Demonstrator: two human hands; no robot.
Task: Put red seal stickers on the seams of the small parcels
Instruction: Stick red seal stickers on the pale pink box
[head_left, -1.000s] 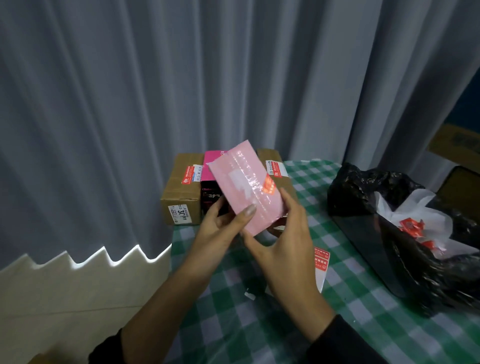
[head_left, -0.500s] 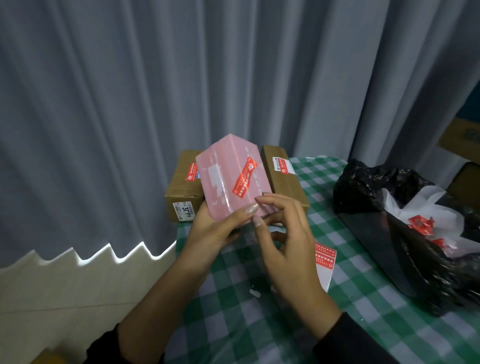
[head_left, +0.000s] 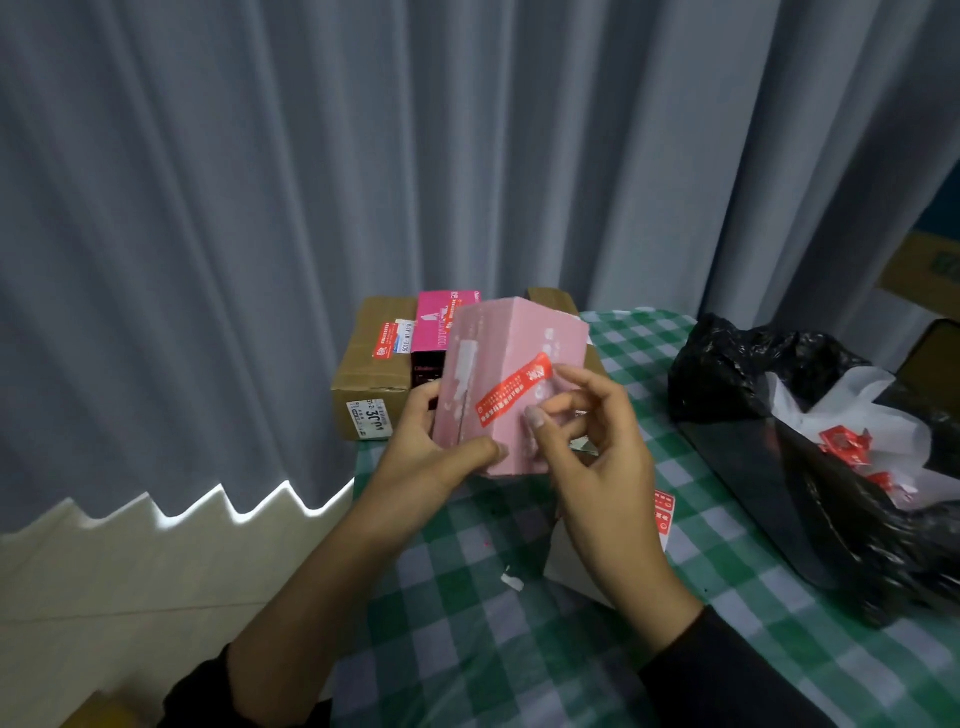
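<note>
I hold a pale pink parcel (head_left: 498, 353) upright above the table edge. My left hand (head_left: 441, 457) grips its lower left corner, thumb across the front. A long red seal sticker (head_left: 511, 391) runs slantwise over the box's vertical edge. My right hand (head_left: 592, 447) touches the parcel's right face, with index finger and thumb on the sticker's upper end. Under my right wrist lies a white backing sheet (head_left: 662, 512) carrying red stickers, mostly hidden.
Behind the pink parcel stand a brown carton (head_left: 371, 374) with a red sticker, a magenta box (head_left: 436, 325) and another brown carton (head_left: 550, 299). A black bag (head_left: 779, 467) holding white paper and red scraps fills the right side of the green checked tablecloth (head_left: 467, 623). Grey curtain behind.
The pink parcel has been turned from flat-faced to corner-on, showing the sticker wrapped over its edge. My right hand has risen from below the parcel to the sticker.
</note>
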